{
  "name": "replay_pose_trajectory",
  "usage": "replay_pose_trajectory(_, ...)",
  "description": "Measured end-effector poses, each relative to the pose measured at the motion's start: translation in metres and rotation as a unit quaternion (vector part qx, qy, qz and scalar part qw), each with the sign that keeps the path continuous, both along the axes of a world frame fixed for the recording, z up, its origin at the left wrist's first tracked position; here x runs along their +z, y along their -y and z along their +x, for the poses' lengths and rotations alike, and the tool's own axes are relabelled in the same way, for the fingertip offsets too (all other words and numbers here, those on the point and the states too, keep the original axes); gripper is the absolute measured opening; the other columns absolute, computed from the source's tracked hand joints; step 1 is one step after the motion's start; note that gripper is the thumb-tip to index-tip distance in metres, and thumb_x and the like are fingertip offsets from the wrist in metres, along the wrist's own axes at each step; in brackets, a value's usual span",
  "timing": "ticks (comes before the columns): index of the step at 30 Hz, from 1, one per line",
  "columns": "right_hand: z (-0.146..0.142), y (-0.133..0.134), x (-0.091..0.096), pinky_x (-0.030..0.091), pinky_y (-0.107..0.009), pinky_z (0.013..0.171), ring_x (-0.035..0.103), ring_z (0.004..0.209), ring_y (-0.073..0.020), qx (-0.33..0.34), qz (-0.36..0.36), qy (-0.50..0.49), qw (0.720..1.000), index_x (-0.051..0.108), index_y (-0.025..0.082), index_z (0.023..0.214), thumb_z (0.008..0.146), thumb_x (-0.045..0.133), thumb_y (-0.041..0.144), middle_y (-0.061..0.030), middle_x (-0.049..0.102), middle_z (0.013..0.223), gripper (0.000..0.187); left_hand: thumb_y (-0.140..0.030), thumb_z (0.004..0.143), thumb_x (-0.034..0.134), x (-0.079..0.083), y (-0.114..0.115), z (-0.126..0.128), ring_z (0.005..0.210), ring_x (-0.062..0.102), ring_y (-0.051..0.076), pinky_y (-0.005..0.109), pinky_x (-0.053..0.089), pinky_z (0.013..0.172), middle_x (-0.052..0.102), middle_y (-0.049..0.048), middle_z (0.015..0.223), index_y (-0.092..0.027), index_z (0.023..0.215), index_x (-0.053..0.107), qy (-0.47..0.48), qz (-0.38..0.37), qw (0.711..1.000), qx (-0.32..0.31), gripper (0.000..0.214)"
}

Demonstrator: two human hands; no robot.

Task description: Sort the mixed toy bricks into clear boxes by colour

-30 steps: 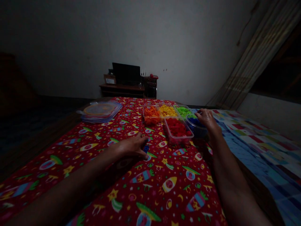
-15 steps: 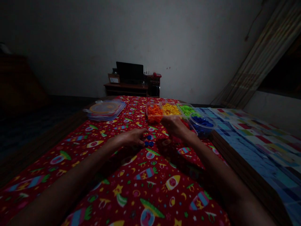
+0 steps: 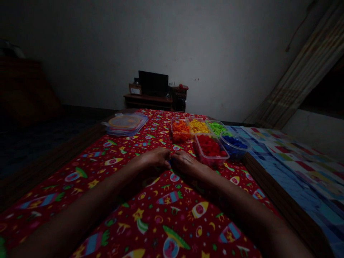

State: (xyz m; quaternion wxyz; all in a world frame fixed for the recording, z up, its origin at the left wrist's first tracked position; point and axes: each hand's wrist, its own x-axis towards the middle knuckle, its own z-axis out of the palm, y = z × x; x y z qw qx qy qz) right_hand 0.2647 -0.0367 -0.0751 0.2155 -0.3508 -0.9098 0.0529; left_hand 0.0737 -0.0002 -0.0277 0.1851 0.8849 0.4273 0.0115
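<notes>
My left hand (image 3: 155, 158) and my right hand (image 3: 186, 163) lie palm down on a red rocket-print cloth (image 3: 172, 211), fingertips almost meeting. Small blue plastic pieces (image 3: 170, 163) sit between them, mostly hidden, and I cannot tell whether either hand grips them. Just beyond my right hand stands a clear tub of red pieces (image 3: 209, 147). Farther back are clear tubs of orange pieces (image 3: 180, 129), yellow pieces (image 3: 197, 126) and green pieces (image 3: 217, 128). A round clear tub of blue pieces (image 3: 234, 145) stands at the right.
A flat clear container with an orange lid (image 3: 125, 124) lies at the far left of the cloth. A wooden table edge (image 3: 279, 186) runs down the right, beside a checked quilt (image 3: 301, 161). A low desk with a monitor (image 3: 153, 83) stands against the far wall.
My right hand has moved left from the blue tub, across the red tub, to meet my left hand. The blue pieces on the cloth are now mostly covered. The view has shifted slightly.
</notes>
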Motion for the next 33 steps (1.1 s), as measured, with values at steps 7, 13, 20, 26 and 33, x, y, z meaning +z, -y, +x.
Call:
replay_pose_trajectory(7, 0.001, -0.001, 0.004, 0.039, -0.026, 0.068, 0.049, 0.071, -0.0133, -0.078, -0.032, -0.091, 0.992, 0.057, 0.013, 0.093, 0.081, 0.046, 0.015, -0.0038, 0.058, 0.080, 0.016, -0.029, 0.070, 0.057, -0.009, 0.001, 0.003, 0.050, 0.050, 0.010, 0.019, 0.031, 0.047, 0.060, -0.0015, 0.056, -0.015, 0.066, 0.065, 0.060, 0.020, 0.998, -0.019, 0.016)
replay_pose_trajectory(13, 0.000, -0.007, 0.011, 0.038, -0.024, 0.067, 0.053, 0.073, -0.0136, -0.118, -0.070, -0.156, 0.978, 0.057, 0.015, 0.097, 0.084, 0.046, 0.022, -0.0035, 0.060, 0.082, 0.018, -0.036, 0.066, 0.060, -0.004, -0.010, -0.005, 0.051, 0.053, 0.011, 0.017, 0.033, 0.045, 0.063, -0.0018, 0.056, -0.016, 0.067, 0.067, 0.087, -0.051, 0.994, 0.043, 0.021)
replay_pose_trajectory(20, -0.010, 0.004, 0.006, 0.037, -0.024, 0.068, 0.051, 0.073, -0.0131, -0.033, -0.051, -0.063, 0.996, 0.059, 0.016, 0.094, 0.082, 0.055, 0.022, -0.0046, 0.060, 0.083, 0.015, -0.034, 0.052, 0.071, -0.007, -0.024, -0.016, 0.058, 0.056, 0.012, 0.018, 0.035, 0.048, 0.065, -0.0038, 0.061, -0.018, 0.070, 0.068, 0.101, -0.049, 0.991, 0.066, 0.024)
replay_pose_trajectory(26, -0.016, -0.001, 0.015, 0.039, -0.022, 0.058, 0.051, 0.061, -0.0110, -0.130, -0.216, -0.264, 0.931, 0.060, 0.017, 0.086, 0.078, 0.056, 0.025, 0.0007, 0.060, 0.070, 0.012, -0.040, 0.052, 0.072, -0.013, -0.024, -0.005, 0.055, 0.056, 0.014, 0.021, 0.040, 0.050, 0.061, -0.0041, 0.058, -0.017, 0.082, 0.063, 0.213, -0.108, 0.967, 0.094, 0.039)
replay_pose_trajectory(33, -0.023, -0.008, 0.022, 0.046, -0.020, 0.057, 0.052, 0.059, -0.0081, -0.128, -0.484, -0.538, 0.678, 0.058, 0.017, 0.074, 0.076, 0.059, 0.040, 0.0006, 0.059, 0.070, 0.023, -0.029, 0.062, 0.064, -0.006, -0.007, 0.009, 0.068, 0.060, 0.015, 0.023, 0.047, 0.059, 0.064, -0.0014, 0.079, -0.019, 0.104, 0.059, 0.293, 0.000, 0.954, 0.069, 0.043)
